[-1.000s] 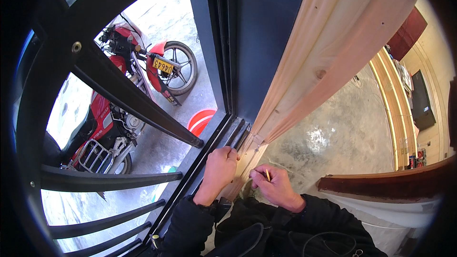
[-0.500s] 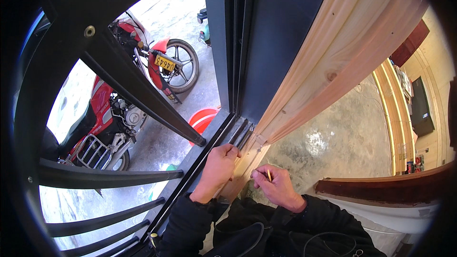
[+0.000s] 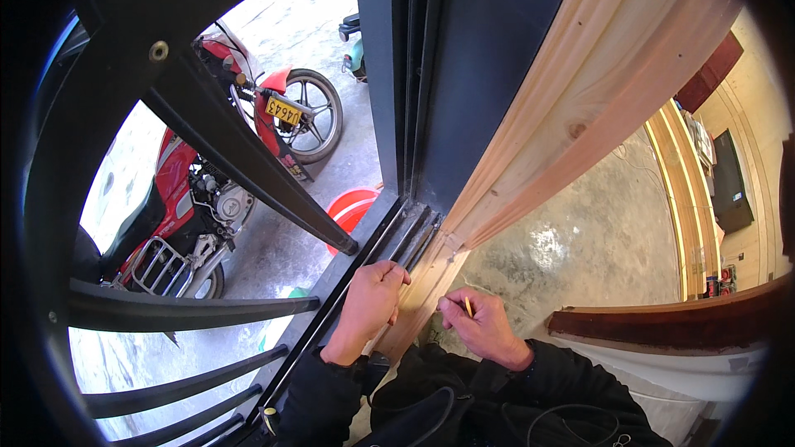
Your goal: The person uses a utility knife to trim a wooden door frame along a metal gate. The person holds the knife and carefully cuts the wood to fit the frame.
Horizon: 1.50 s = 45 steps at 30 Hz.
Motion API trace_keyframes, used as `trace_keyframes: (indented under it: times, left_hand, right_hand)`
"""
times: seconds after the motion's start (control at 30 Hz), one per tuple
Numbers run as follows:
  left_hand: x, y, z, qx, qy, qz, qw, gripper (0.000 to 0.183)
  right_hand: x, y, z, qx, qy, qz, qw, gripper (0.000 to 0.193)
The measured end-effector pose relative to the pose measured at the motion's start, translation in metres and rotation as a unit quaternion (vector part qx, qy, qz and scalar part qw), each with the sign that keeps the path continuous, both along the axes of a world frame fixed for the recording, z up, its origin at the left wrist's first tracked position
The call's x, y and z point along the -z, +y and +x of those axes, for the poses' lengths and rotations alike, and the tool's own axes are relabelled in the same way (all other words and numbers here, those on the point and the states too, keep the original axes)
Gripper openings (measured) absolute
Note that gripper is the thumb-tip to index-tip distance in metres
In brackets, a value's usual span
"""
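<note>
My left hand is closed with its fingers curled, over the dark metal window track where it meets the pale wooden sill. Whatever it may grip is hidden beneath the fingers. Close to the right side of the sill, my right hand is closed on a thin yellowish stick like a pencil, of which only a short piece shows above the fingers. A small dark object, too covered to name, shows beside my left cuff.
Black metal bars stand on the left. Beyond them are a red motorcycle and a red bucket. Wide wooden trim rises along the dark frame. A dark brown wooden edge juts in at lower right.
My left hand has slid a little nearer to me along the sill, uncovering more of the track. My right hand stays in place with the yellowish stick.
</note>
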State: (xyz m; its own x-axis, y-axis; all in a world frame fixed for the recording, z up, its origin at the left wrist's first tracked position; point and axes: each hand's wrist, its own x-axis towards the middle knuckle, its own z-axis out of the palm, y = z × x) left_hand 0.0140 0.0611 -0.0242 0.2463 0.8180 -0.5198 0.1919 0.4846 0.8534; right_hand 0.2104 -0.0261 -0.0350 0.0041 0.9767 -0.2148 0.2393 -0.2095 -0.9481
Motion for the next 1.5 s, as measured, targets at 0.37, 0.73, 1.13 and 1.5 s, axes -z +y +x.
trace_keyframes:
  times: [0.37,0.73,1.13,1.5]
  left_hand:
    - [0.005,0.003,-0.004,0.078,0.137,0.133,0.979,0.031]
    - [0.011,0.020,0.018,0.004,0.002,0.010,1.000,0.030]
    - [0.001,0.003,-0.002,0.023,0.024,0.030,0.999,0.029]
    - [0.008,0.021,0.014,0.050,0.073,0.030,0.996,0.030]
  right_hand:
    - [0.001,-0.002,-0.003,0.004,0.008,-0.012,1.000,0.022]
    - [0.005,-0.002,-0.001,0.027,0.017,-0.011,0.999,0.020]
    - [0.004,0.001,-0.004,0.010,0.016,-0.006,1.000,0.020]
    - [0.011,-0.001,-0.001,0.009,0.024,-0.013,1.000,0.021]
